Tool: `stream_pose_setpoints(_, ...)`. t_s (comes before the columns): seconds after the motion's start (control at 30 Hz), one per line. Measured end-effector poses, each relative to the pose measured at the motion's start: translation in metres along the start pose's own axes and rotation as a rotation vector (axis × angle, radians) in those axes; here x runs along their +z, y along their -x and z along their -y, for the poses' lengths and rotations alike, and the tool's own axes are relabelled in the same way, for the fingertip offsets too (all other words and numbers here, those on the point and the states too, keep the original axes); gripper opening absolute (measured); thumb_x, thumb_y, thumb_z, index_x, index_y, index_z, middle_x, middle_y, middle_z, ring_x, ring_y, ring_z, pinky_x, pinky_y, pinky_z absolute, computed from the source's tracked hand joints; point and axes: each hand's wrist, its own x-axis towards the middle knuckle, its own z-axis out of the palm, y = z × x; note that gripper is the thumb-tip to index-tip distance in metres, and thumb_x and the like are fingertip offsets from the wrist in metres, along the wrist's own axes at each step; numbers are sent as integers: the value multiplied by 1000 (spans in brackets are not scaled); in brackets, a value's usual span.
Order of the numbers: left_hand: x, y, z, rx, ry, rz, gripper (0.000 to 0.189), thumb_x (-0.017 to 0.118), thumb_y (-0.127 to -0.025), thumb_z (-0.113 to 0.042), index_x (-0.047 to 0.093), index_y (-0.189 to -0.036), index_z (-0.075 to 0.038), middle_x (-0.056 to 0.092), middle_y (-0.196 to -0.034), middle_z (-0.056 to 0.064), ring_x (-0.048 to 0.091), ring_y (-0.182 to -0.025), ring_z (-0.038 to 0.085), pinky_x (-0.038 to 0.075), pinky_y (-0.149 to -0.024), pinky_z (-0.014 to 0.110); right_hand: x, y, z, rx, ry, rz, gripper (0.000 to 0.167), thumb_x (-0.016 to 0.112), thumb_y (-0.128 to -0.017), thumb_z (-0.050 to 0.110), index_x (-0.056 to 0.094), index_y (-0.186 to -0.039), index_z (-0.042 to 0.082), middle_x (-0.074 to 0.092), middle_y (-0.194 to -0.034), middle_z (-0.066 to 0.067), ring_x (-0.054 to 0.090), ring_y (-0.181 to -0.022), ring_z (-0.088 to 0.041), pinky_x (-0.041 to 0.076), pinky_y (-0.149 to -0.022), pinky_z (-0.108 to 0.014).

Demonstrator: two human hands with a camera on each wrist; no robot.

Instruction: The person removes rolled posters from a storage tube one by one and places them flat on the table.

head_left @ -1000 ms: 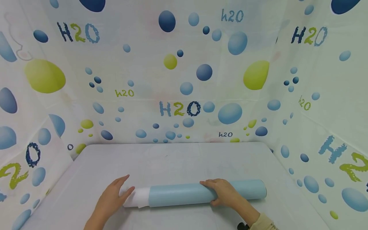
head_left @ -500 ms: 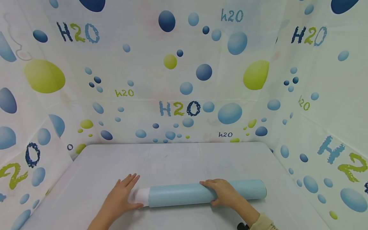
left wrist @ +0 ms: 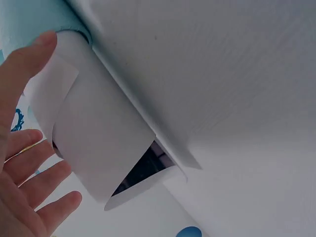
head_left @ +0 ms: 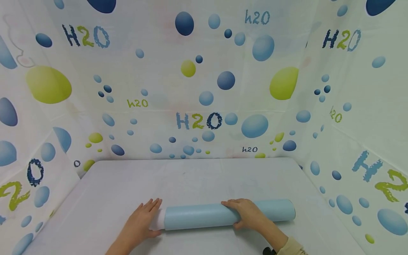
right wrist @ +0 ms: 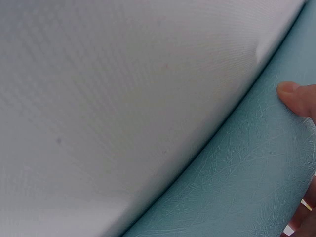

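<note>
A light-blue rolled sheet (head_left: 194, 216) with a leathery surface lies crosswise on the table. From its left end juts a white roll, seemingly paper (head_left: 158, 219), whose dark hollow end and loose flap show in the left wrist view. My left hand (head_left: 135, 226) is around this white part, fingers spread beyond it; the thumb (left wrist: 34, 59) lies by the blue edge, and firm contact is unclear. Right of the middle, my right hand (head_left: 247, 214) holds the blue roll, with the thumb (right wrist: 298, 98) on its near side and fingers over the far side.
The white-covered table (head_left: 191, 180) extends behind the roll to a patterned curtain (head_left: 153, 71) with bubbles and H2O lettering. Similar curtain stands at both sides. A small black object (head_left: 269, 251) shows at the bottom edge beside the right sleeve.
My left hand has moved right along the white part, towards the blue edge, covering more of it. My right hand and the roll have stayed nearly still.
</note>
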Motion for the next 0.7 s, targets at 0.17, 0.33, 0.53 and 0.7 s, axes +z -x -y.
stream_pose_setpoints(0.17, 7, -1, -1, -23, -19, 8, 90, 89, -50, -26, 50, -125, 6, 53, -124, 20, 49, -114, 38, 37, -94, 53, 1, 0, -1, -16, 3, -10, 76, 84, -62, 23, 51, -131, 19, 58, -122, -8, 55, -109, -26, 44, -88, -46)
stream_pose_setpoints(0.33, 13, 0, -2, -41, -13, 10, 87, 89, -50, -21, 51, -124, 5, 56, -119, 20, 53, -109, 35, 39, -92, 52, 2, 0, -2, -26, 1, -19, 77, 84, -61, 23, 51, -131, 18, 58, -122, -9, 55, -109, -26, 45, -88, -46)
stream_pose_setpoints(0.53, 18, 1, -5, -28, -44, -46, 80, 89, -49, -16, 54, -118, 4, 60, -109, 17, 57, -101, 34, 42, -89, 50, 2, -1, -3, -26, 0, -13, 77, 84, -62, 23, 51, -131, 19, 58, -122, -8, 55, -109, -26, 44, -88, -45)
stream_pose_setpoints(0.7, 19, 0, -8, -3, -52, -67, 75, 89, -51, -17, 56, -114, 5, 60, -107, 16, 57, -99, 32, 42, -89, 51, 1, 0, -4, -33, -6, -14, 77, 83, -62, 25, 51, -131, 19, 58, -122, -7, 55, -108, -25, 44, -88, -45)
